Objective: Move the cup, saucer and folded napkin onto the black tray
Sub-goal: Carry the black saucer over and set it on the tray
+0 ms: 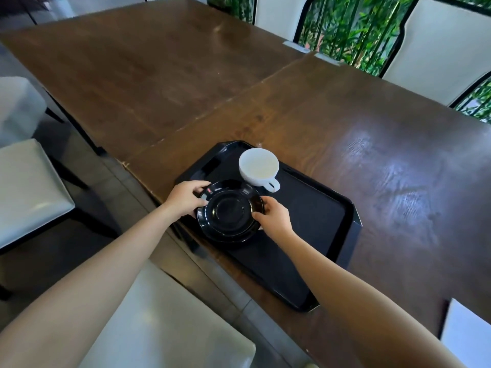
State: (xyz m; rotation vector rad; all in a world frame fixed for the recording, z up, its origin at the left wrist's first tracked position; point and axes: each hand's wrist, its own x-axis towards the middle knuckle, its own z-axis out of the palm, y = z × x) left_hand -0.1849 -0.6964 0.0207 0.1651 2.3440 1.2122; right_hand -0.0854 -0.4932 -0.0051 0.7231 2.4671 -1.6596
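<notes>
Two hands (186,197) (275,217) grip saucer (229,211) over tray (318,216) on wooden table (186,83).

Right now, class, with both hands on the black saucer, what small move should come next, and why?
Probably lower the saucer flat onto the black tray and let go. The left hand and right hand grip its opposite rims, and it sits at the tray's near left edge, partly past it, beside the white cup already on the tray. No napkin is visible.
</notes>
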